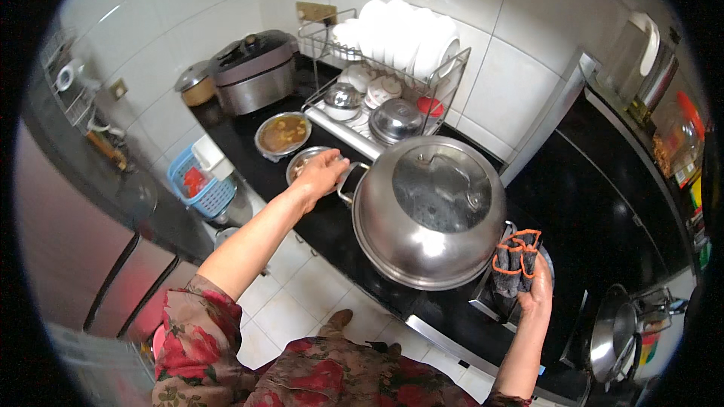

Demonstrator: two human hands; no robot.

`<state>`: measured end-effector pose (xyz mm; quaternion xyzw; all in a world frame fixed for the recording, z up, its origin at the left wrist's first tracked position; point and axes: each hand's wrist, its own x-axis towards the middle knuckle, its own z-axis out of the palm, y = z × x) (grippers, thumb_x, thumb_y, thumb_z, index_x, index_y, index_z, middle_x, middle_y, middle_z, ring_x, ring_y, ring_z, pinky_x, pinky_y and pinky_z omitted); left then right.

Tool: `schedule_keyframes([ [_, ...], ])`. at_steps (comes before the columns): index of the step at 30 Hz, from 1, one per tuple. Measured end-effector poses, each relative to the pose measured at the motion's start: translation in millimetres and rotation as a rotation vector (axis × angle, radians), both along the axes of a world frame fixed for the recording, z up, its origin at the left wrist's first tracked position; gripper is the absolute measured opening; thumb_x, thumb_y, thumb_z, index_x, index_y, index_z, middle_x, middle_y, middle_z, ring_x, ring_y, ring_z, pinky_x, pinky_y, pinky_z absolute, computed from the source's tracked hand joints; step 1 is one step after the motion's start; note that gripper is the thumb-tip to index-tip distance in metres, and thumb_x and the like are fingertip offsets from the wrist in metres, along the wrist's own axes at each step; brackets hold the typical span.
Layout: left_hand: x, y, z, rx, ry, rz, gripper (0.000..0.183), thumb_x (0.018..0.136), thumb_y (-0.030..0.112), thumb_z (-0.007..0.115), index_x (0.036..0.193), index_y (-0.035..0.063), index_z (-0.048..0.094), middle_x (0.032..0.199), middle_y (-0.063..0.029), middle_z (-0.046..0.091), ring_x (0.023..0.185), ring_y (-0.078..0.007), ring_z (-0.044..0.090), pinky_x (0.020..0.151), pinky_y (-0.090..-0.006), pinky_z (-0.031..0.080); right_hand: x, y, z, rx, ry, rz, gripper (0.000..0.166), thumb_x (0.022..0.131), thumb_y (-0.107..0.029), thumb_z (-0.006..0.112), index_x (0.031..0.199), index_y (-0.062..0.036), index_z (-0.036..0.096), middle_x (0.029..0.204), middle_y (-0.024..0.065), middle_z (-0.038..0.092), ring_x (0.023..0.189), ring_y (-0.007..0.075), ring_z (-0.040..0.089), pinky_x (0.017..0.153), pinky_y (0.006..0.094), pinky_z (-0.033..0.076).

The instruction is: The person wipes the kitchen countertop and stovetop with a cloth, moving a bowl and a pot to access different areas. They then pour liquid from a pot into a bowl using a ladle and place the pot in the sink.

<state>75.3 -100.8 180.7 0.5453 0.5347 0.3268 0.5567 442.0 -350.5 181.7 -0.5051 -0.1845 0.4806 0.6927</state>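
A large steel pot (373, 232) with a domed lid (430, 254) and glass centre stands on the black counter before me. My right hand (537, 280) holds a folded grey cloth (512, 271) with orange edging beside the pot's right side. My left hand (323, 172) reaches over a small steel bowl (295, 168), close to the pot's left loop handle (345, 183). Its fingers partly hide the bowl's contents, and whether they touch the bowl or anything in it is unclear. Behind it sits a steel bowl of brown soup (283, 133).
A wire dish rack (362, 138) with white plates and bowls stands against the tiled wall. An electric cooker (254, 76) and a lidded pot (195, 85) are at the back left. A blue basket (209, 198) is at the left; a pan (611, 333) lies at the right.
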Motion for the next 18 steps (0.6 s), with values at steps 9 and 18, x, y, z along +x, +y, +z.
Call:
schedule_keyframes([
  [9, 25.2, 38.9, -13.8, -0.420, -0.325, -0.217, 0.029, 0.095, 0.018, 0.049, 0.118, 0.0019, 0.054, 0.067, 0.0014, 0.048, 0.050, -0.0073, 0.040, 0.040, -0.0222, 0.032, -22.7, 8.7, 5.7, -0.087, -0.170, -0.106, 0.025, 0.092, -0.014, 0.056, 0.112, -0.0002, 0.060, 0.098, 0.0092, 0.068, 0.079, 0.0138, 0.067, 0.069, 0.0270, 0.056],
  [18, 27.9, 37.4, -10.4, -0.353, -0.300, -0.253, 0.023, 0.094, 0.019, 0.052, 0.108, 0.0043, 0.060, 0.059, 0.0069, 0.045, 0.041, -0.0012, 0.029, 0.035, -0.0172, 0.020, -57.1, -8.0, 3.1, -0.174, -0.266, -0.272, 0.023, 0.092, -0.013, 0.055, 0.109, 0.0005, 0.061, 0.095, 0.0075, 0.067, 0.080, 0.0112, 0.063, 0.071, 0.0241, 0.052],
])
